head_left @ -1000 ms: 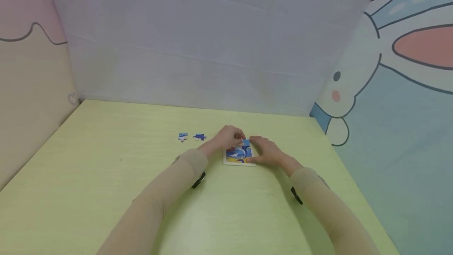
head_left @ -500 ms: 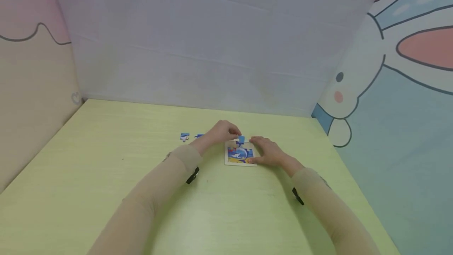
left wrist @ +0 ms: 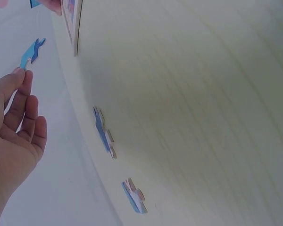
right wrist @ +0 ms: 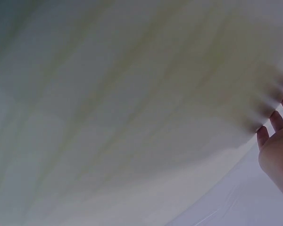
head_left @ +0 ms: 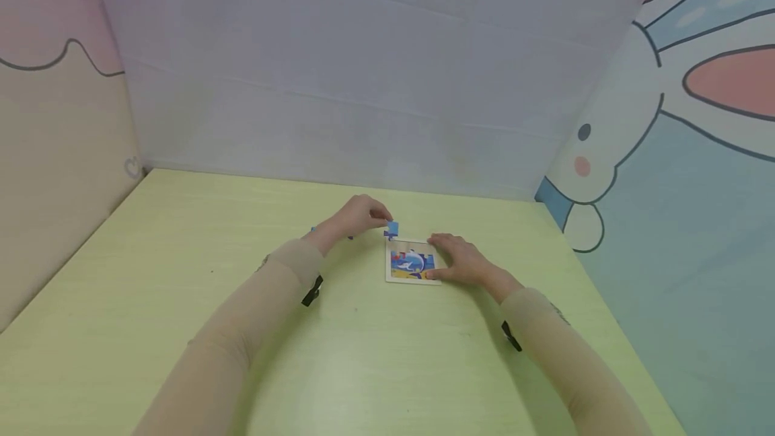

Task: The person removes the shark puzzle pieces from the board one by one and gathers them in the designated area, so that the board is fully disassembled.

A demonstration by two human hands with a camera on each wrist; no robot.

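Observation:
In the head view my left hand (head_left: 357, 215) pinches a blue jigsaw piece (head_left: 392, 228) just above the far left corner of a framed jigsaw puzzle (head_left: 413, 264). The left wrist view shows this piece (left wrist: 32, 52) between thumb and index finger, the other fingers loosely bent. A dolphin picture fills the lower part of the puzzle; bare backing shows along its far side. My right hand (head_left: 463, 261) rests at the puzzle's right side, fingers spread by the far corner and thumb touching the near one. In the right wrist view that hand (right wrist: 276, 141) is partly cut off.
Two loose jigsaw pieces lie on the table left of the puzzle, one nearer (left wrist: 104, 133) and one farther off (left wrist: 134, 196). My left forearm mostly hides them in the head view. Walls surround the pale yellow table (head_left: 375, 369) at the back and sides.
My left hand has lifted the blue piece from the puzzle's far side and carried it left, baring the backing there. My right hand has stayed at the puzzle.

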